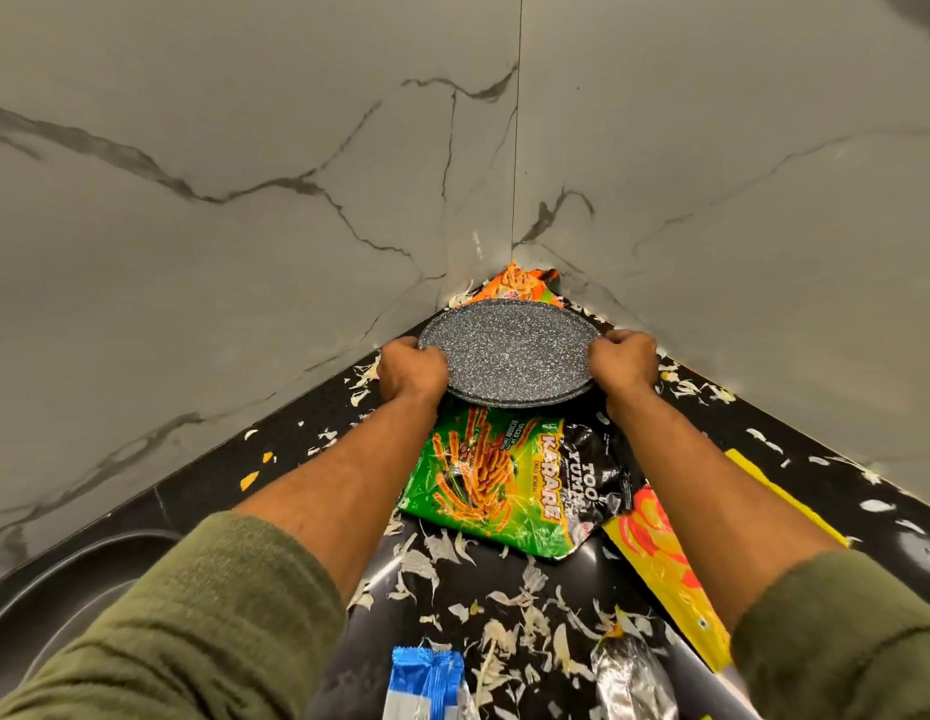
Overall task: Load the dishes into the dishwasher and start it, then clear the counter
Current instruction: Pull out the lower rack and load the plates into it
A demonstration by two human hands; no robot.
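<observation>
I see even, fairly bright light from overhead. The glossy black tabletop (514,579) throws pale glare streaks, and soft shadows sit in the corner. My wide lens bends the marble walls (244,200) outward; the sleeves (192,626) at the bottom edge look slightly soft.

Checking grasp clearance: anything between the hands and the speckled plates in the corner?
No. The left hand and right hand already grip opposite rims of the speckled plates, with nothing between. An orange wrapper lies behind the plates and a green snack bag in front. The dishwasher is not in view.
</observation>
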